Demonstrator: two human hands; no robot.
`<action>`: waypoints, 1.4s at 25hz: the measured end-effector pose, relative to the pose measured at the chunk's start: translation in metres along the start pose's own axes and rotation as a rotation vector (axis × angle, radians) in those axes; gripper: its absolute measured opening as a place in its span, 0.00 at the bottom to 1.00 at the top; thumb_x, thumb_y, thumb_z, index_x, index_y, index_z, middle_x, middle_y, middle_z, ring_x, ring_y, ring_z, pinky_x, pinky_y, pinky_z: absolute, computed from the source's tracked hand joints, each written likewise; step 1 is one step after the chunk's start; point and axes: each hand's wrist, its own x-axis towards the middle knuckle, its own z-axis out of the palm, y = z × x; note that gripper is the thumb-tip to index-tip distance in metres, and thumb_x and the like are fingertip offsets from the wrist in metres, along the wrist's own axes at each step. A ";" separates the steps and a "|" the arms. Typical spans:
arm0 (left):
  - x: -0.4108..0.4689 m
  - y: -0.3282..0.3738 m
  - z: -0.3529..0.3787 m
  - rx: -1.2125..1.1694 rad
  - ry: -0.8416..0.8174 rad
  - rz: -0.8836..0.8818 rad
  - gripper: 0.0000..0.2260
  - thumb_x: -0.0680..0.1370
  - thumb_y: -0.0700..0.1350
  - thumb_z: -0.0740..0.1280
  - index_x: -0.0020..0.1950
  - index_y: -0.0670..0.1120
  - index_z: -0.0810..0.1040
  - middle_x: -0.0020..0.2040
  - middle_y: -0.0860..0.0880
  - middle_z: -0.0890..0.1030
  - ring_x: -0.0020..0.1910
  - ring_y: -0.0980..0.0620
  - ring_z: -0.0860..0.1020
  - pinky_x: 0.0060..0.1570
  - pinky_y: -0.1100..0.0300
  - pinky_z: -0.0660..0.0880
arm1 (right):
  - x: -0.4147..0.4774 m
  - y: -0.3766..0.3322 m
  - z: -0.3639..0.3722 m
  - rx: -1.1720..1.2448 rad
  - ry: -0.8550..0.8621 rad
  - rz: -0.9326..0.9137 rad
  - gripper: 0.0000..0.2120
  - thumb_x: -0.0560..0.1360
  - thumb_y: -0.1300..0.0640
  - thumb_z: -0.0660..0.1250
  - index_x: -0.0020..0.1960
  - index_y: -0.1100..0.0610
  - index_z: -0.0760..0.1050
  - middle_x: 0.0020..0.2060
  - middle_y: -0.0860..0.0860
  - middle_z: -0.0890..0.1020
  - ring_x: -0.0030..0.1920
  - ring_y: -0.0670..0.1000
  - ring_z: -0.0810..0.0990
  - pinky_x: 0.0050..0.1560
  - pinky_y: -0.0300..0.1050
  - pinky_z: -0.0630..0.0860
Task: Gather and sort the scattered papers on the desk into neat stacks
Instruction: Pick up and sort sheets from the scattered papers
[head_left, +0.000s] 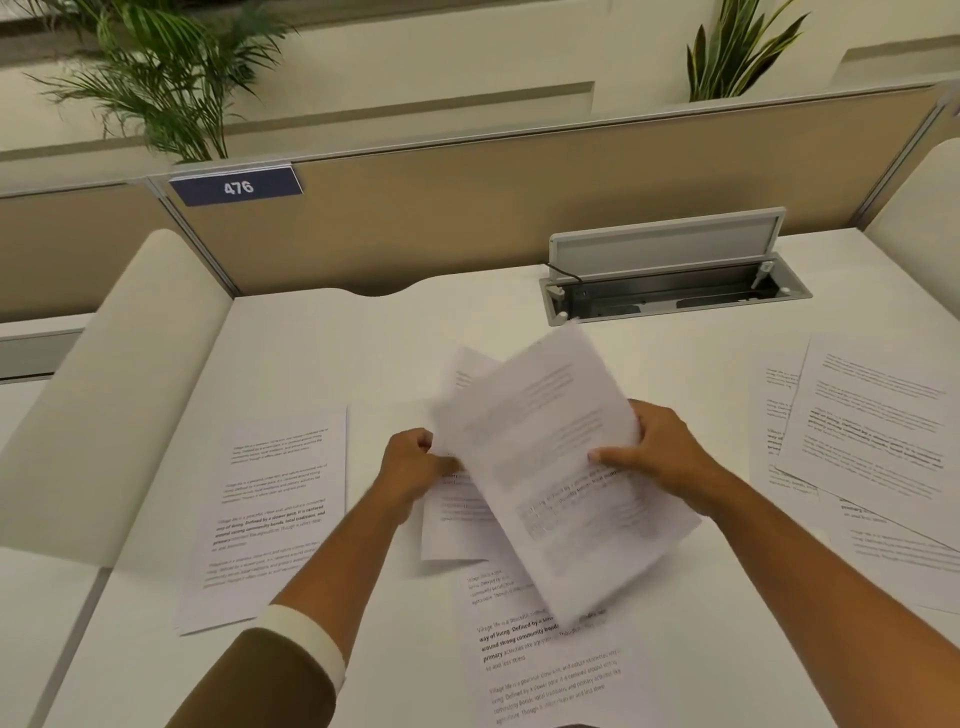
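left hand (413, 467) and right hand (657, 449), forearms converging, each pinch the held sheets (550, 431).

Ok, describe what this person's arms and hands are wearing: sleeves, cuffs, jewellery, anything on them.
The left arm wears an olive-brown sleeve ending in a broad cream cuff that stops partway along the forearm. The right arm shows no sleeve in view. Neither the left hand nor the right hand has gloves, rings or a watch that I can see.
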 end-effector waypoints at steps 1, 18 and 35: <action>-0.008 -0.002 -0.002 -0.058 0.006 -0.017 0.13 0.69 0.35 0.82 0.44 0.42 0.80 0.40 0.50 0.87 0.34 0.50 0.87 0.29 0.60 0.79 | -0.001 0.004 0.002 0.120 0.047 0.044 0.20 0.69 0.55 0.84 0.58 0.50 0.83 0.52 0.44 0.89 0.50 0.47 0.89 0.47 0.43 0.86; -0.161 -0.073 0.055 0.253 0.084 0.032 0.14 0.81 0.55 0.73 0.63 0.49 0.82 0.62 0.50 0.78 0.60 0.51 0.80 0.57 0.58 0.81 | -0.055 0.055 0.085 -0.904 0.051 0.204 0.47 0.70 0.27 0.70 0.79 0.53 0.62 0.77 0.54 0.65 0.74 0.58 0.66 0.68 0.57 0.71; -0.122 -0.031 0.067 -0.330 0.035 -0.165 0.22 0.75 0.34 0.78 0.66 0.43 0.76 0.60 0.46 0.85 0.54 0.45 0.86 0.46 0.51 0.85 | -0.070 0.073 0.090 -0.931 0.049 0.118 0.46 0.70 0.23 0.63 0.80 0.47 0.62 0.76 0.50 0.65 0.75 0.55 0.65 0.69 0.59 0.64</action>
